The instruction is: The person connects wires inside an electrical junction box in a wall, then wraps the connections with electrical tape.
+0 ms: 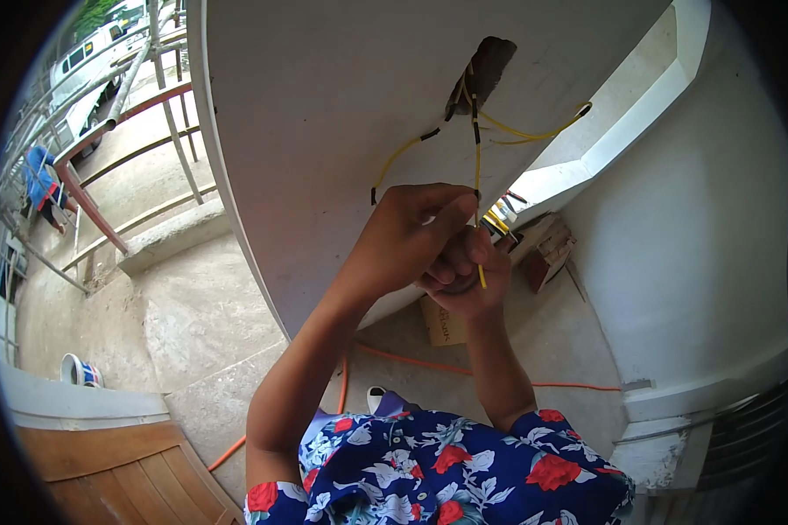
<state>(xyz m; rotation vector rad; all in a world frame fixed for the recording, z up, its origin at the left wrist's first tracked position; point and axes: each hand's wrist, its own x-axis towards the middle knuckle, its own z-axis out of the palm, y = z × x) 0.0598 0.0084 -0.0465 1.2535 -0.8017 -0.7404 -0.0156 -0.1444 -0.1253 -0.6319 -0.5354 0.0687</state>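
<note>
Several yellow wires with black tape come out of a rough hole [490,66] in the white wall. One taped yellow wire [478,157] runs straight down to my fingertips. My left hand [416,236] is closed, pinching this wire between thumb and forefinger at its lower taped part. Just below and to the right, my right hand [477,276] is closed with its fingers curled around a short yellow wire piece [482,276], whose end sticks out underneath. My fingers hide whether the two pieces join. A second yellow wire [396,157] hangs to the left, and a looped yellow wire [543,134] reaches right.
An orange cord [411,357] crosses the floor below me. A cardboard box [444,322] and a wooden box [547,249] stand beyond my hands. A wooden panel [123,472] is at lower left. Outside are metal railings [92,201], a bucket [80,371] and a person in blue [42,179].
</note>
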